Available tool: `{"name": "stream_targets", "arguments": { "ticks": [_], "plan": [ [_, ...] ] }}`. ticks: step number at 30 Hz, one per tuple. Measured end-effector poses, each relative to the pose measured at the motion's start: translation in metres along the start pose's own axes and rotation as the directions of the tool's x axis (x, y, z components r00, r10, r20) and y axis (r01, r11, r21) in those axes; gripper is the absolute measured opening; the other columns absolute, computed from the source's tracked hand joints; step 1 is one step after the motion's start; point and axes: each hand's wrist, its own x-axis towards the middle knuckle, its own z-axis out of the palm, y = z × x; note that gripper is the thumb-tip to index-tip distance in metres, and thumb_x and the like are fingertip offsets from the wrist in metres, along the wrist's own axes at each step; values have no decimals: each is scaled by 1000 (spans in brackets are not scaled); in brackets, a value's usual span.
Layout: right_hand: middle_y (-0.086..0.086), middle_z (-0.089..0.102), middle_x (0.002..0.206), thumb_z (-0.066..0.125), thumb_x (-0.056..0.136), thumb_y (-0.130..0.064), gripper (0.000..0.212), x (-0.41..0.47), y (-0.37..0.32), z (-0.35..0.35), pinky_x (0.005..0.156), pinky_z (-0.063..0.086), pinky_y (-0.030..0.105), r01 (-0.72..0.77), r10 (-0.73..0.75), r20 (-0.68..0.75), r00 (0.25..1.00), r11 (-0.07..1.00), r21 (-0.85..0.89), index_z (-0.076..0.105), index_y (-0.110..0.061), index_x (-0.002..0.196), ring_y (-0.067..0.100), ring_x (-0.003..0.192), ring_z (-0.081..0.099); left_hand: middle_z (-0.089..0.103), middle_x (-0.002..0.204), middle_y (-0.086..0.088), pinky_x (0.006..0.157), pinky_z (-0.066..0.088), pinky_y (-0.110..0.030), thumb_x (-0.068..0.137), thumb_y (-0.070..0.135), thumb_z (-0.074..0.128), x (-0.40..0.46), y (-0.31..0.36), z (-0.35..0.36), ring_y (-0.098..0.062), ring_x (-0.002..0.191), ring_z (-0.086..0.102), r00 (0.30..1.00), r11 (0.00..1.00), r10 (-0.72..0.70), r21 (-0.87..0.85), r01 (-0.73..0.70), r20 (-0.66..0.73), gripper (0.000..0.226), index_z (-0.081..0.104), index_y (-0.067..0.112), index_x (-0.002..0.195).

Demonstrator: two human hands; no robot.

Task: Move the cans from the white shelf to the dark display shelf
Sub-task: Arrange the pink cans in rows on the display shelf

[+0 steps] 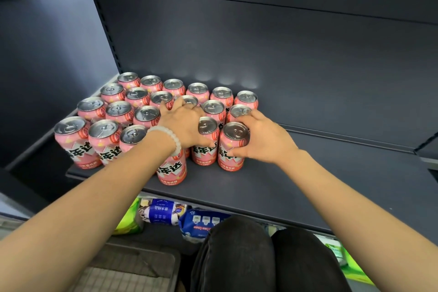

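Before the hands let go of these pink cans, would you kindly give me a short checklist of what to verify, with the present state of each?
1. Right hand grips the front right can: ok.
2. That can stands upright on the dark display shelf: ok.
3. Left hand lies over the cans in the middle; which can it grips: cannot tell.
4. Front can under the left wrist in line with the front row: not ok, it stands forward.
5. Free shelf space right of the cans: ok.
6. Cans left on the white shelf: cannot tell, out of view.
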Motion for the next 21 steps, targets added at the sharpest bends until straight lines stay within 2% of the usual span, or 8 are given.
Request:
{"name": "stream_targets", "arguments": {
  "ticks": [4, 9, 11, 15, 18, 21],
  "plan": [
    [3, 49, 126, 78, 70, -34, 68, 2, 0, 5, 96, 45, 37, 23, -23, 2, 1000, 998, 50, 51, -20, 130, 24, 117, 52, 49, 123, 3, 104, 26, -54, 66, 56, 70, 2, 3, 0, -24, 125, 30, 1000, 1000, 11, -8, -12, -8, 69, 53, 26, 125],
    [1, 48, 135, 77, 73, -25, 71, 2, 4, 3, 103, 40, 32, 80, -81, 28, 996, 996, 29, 47, -19, 137, 22, 124, 47, 49, 127, 5, 104, 26, -52, 66, 54, 70, 1, 8, -6, -23, 127, 30, 1000, 1000, -7, 24, 7, -14, 68, 52, 31, 127],
    [0, 45, 137, 74, 76, -27, 71, 1, 3, 2, 100, 43, 36, 95, -94, 47, 994, 995, -20, 43, -19, 139, 24, 124, 48, 48, 130, 6, 105, 25, -52, 67, 55, 69, -1, 10, -7, -23, 128, 30, 1000, 999, -8, 45, 9, -18, 67, 51, 32, 127],
    [1, 41, 137, 59, 86, -46, 64, -12, 4, -3, 83, 46, 38, 109, -108, 15, 994, 970, -217, 37, -20, 140, 28, 118, 49, 44, 140, 2, 106, 27, -52, 75, 69, 55, -9, 14, -9, -23, 133, 31, 999, 984, -6, 176, 11, -32, 70, 47, 30, 133],
    [2, 44, 133, 50, 90, -52, 56, -31, 10, -13, 80, 47, 38, 80, -98, -76, 992, 974, -213, 43, -17, 133, 28, 113, 52, 46, 138, -3, 104, 31, -48, 83, 68, 42, -18, 30, -14, -25, 132, 34, 993, 992, 5, 125, 10, -117, 64, 49, 26, 131],
    [3, 48, 127, 46, 92, -50, 51, -55, 22, -28, 82, 46, 38, 45, -76, -120, 990, 969, -244, 48, -16, 130, 27, 113, 52, 51, 131, -4, 103, 33, -44, 88, 61, 40, -28, 58, -21, -25, 128, 39, 977, 989, 89, 134, -64, -193, 56, 52, 24, 129]
  ]
}}
